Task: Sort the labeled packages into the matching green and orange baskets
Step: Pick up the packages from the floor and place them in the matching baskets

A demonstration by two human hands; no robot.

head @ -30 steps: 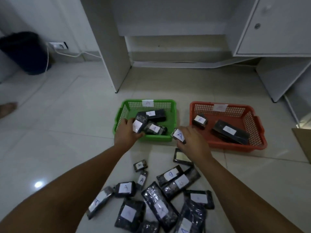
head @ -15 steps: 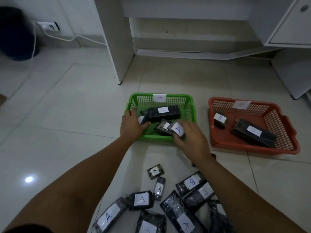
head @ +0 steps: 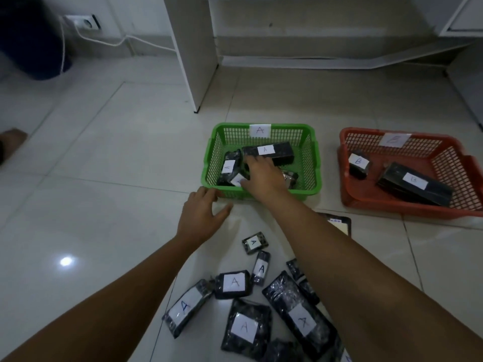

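Observation:
The green basket [head: 261, 197], tagged A, stands on the tiled floor and holds a long black box [head: 277, 151] and smaller wrapped packages [head: 230, 167]. My right hand [head: 264, 176] reaches into it, fingers stretched flat over the packages, with a small labelled package [head: 236, 180] lying by the thumb. My left hand [head: 201, 215] hovers open just outside the basket's front left corner, holding nothing. The orange basket [head: 392, 205], tagged B, holds a small B package [head: 359, 163] and a long B box [head: 415, 182]. Several black A-labelled packages [head: 234, 283] lie on the floor between my forearms.
A flat dark package [head: 339, 223] lies by my right forearm. A white desk leg [head: 193, 48] stands behind the green basket. A dark bin [head: 28, 43], a wall socket with a cable [head: 83, 22] and a person's foot [head: 10, 142] are at the left.
My right hand carried the small A package from the basket's front rim into the green basket. My left hand drew back out of the basket to the floor in front of it.

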